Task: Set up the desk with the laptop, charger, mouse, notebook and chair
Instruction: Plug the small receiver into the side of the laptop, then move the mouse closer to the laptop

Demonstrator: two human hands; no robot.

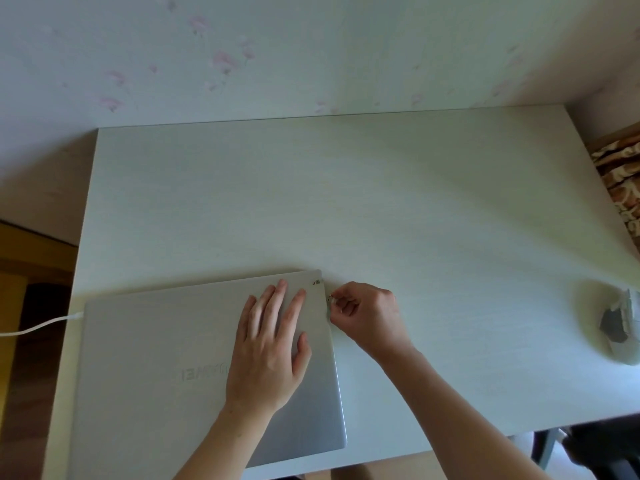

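Observation:
A closed silver laptop (pixel 166 368) lies on the left front part of the white desk (pixel 381 202). My left hand (pixel 273 344) rests flat on its lid, fingers spread. My right hand (pixel 367 317) is pinched on a tiny plug (pixel 330 299) at the laptop's right edge, near the back corner. A white charger cable (pixel 38 325) runs from the laptop's left side off the desk. A grey and white mouse (pixel 623 330) sits at the desk's right edge, partly cut off by the frame.
The desk stands against a flowered wall (pixel 277 57). Wooden floor (pixel 20 271) shows on the left, patterned fabric (pixel 620 174) on the right. A dark chair part (pixel 588 445) shows below the desk's front right edge.

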